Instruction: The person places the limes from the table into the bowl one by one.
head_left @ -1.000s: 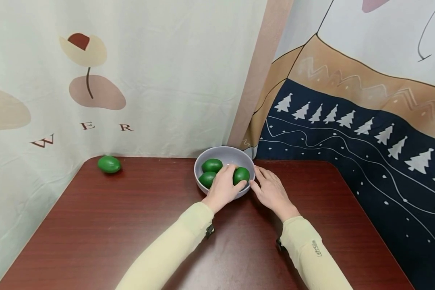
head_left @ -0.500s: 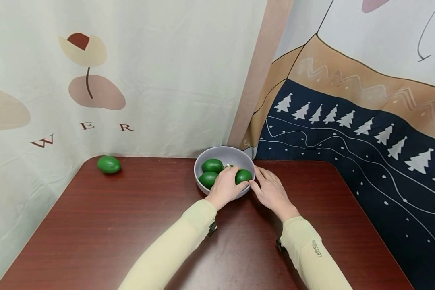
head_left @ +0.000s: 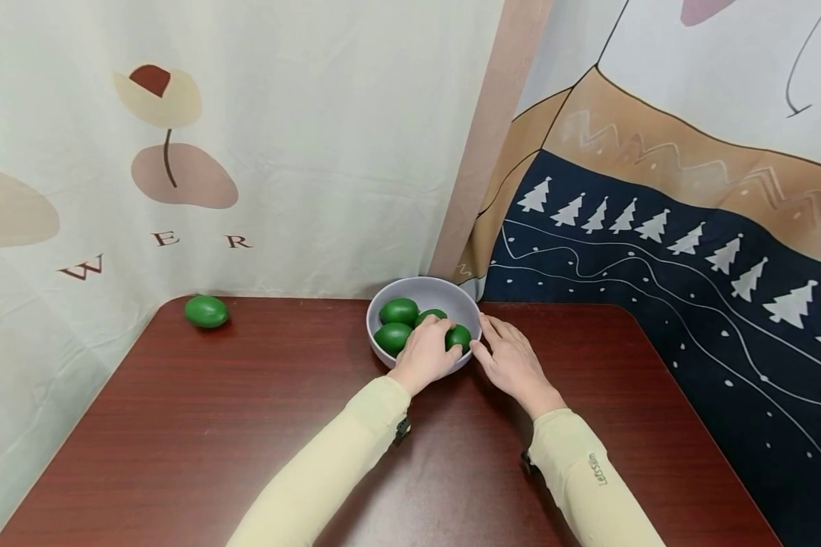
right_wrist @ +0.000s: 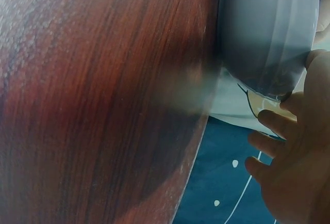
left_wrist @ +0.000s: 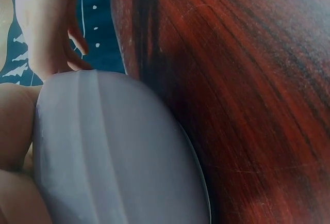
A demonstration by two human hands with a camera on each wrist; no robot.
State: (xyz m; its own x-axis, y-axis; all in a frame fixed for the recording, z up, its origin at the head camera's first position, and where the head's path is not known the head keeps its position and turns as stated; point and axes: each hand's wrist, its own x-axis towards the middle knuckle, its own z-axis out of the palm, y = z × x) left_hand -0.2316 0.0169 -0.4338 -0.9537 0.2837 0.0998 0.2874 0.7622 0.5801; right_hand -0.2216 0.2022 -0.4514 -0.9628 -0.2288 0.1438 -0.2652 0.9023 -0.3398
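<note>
A grey-lavender bowl [head_left: 383, 296] stands at the back of the table with several green limes in it. My left hand [head_left: 424, 353] reaches over the near rim, thumb and fingers curled about the lime [head_left: 459, 337] at the bowl's right side; its fingertips are partly hidden. To the left lie two limes, the upper one [head_left: 399, 312] and the lower one [head_left: 393, 337], with another lime [head_left: 429, 315] just behind my fingers. My right hand [head_left: 513, 361] rests its straight fingers against the bowl's right side. In the right wrist view, those fingers [right_wrist: 278, 126] are spread beside the bowl [right_wrist: 268, 22].
One more lime [head_left: 207, 311] lies alone at the table's back left corner. The dark red wooden table [head_left: 246, 395] ends against a pale printed curtain [head_left: 315, 152] behind and a dark blue tree-patterned cloth [head_left: 657, 304] at the right.
The lime in my left hand has sunk lower into the bowl's right side. My left fingers have drawn slightly towards me, uncovering the lime behind them. The right hand has stayed still.
</note>
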